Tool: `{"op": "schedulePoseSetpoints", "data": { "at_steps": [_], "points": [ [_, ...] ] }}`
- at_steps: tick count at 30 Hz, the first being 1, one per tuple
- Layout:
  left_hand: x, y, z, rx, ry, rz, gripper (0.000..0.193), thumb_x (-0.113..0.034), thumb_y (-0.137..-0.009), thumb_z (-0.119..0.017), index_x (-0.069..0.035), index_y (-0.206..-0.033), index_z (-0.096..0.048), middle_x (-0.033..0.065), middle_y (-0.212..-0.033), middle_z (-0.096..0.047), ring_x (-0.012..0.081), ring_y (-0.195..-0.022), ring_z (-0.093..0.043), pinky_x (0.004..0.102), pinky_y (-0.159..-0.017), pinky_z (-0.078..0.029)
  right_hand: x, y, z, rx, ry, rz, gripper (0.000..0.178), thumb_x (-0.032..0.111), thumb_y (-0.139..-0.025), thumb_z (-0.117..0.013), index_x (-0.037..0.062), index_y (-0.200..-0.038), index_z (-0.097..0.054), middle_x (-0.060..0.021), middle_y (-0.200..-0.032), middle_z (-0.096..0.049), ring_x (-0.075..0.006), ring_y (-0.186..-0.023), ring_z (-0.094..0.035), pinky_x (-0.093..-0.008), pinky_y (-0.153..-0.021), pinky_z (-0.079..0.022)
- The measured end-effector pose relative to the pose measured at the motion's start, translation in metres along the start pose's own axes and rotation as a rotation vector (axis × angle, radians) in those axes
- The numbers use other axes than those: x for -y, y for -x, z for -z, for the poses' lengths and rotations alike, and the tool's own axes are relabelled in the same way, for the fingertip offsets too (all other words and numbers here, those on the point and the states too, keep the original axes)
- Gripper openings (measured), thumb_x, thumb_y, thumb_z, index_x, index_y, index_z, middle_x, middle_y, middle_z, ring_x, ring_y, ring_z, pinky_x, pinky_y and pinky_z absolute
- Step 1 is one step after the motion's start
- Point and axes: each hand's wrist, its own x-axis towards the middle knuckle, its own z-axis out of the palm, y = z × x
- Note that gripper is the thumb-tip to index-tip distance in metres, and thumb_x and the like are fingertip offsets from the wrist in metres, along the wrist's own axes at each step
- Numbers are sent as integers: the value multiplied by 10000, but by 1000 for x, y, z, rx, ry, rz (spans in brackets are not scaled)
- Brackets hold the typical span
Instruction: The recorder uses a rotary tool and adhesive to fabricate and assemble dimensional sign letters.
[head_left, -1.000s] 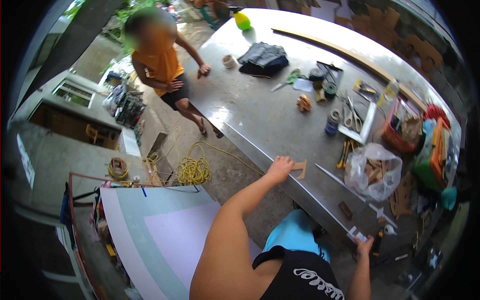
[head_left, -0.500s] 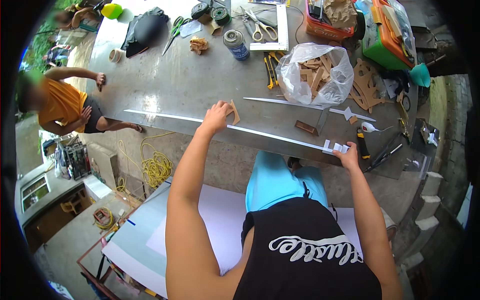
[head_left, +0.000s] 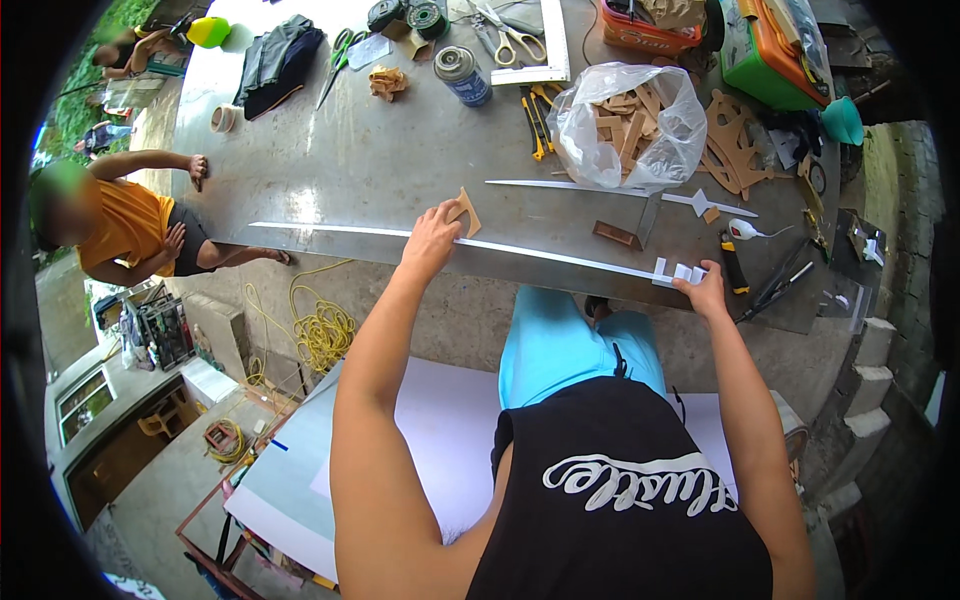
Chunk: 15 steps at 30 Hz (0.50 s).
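A long, thin white strip lies along the near edge of the metal table. On its middle rests my left hand, closed, with a small angled brown piece pinched at the fingertips. At the strip's right end, where several short white tabs stand out, my right hand grips with thumb and fingers; the fingertips are partly hidden. Beyond it lies a second white strip with a pointed, star-like part. A dark brown block with a metal blade, like a try square, sits between the two strips.
A plastic bag of brown cut-outs stands on the table, near yellow cutters, a can and scissors. A black-and-yellow knife lies right of my right hand. Another person leans a hand on the table's left end.
The view has shifted slightly. My left hand stays at the strip's middle with the brown piece, and my right hand remains at its right end.
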Motion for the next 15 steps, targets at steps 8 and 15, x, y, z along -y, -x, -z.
{"op": "schedulePoseSetpoints", "data": {
  "at_steps": [8, 15],
  "points": [
    [7, 1, -5, -65, 66, 19, 210, 9, -727, -743, -82, -901, -670, 139, -1568, -492, 354, -1311, -553, 475, -1047, -481, -9, -5, -2, -7, -32, 5, 943, 252, -695, -987, -13, -1443, -478, -267, -1381, -586, -381, -1267, -611, -450, -1075, -504],
    [5, 3, -4, -4, 32, 52, 234, -26, -760, -782, -94, -963, -687, 107, -1545, -528, 315, -1323, -553, 479, -1066, -471, 0, -2, -1, 8, 36, -27, 960, 278, -692, -988, -11, -1448, -472, -264, -1407, -553, -386, -1270, -602, -450, -1071, -504]
  ]
}}
